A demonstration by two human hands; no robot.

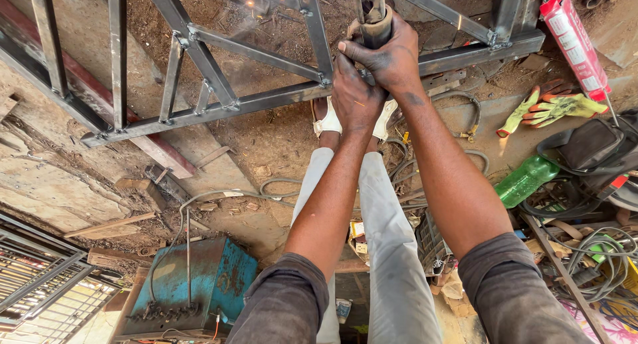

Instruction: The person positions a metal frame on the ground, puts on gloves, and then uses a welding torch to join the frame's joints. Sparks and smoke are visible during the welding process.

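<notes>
My right hand (pixel 389 55) grips the brown handle of a welding electrode holder (pixel 370 15) at the top middle of the head view, held over a welded steel frame (pixel 219 108) of square tubes. My left hand (pixel 352 98) is clasped around my right wrist from below and holds no object. A faint wisp of smoke hangs over the frame bars to the left of the holder. My legs in light grey trousers (pixel 392 251) and white sandals stand below the hands.
A blue welding machine (pixel 193 284) with cables sits lower left. A red tube (pixel 575 42), yellow-orange gloves (pixel 551 105), a green bottle (pixel 525 179) and tangled cables lie at right. A metal grille (pixel 40 277) lies bottom left on the dirt floor.
</notes>
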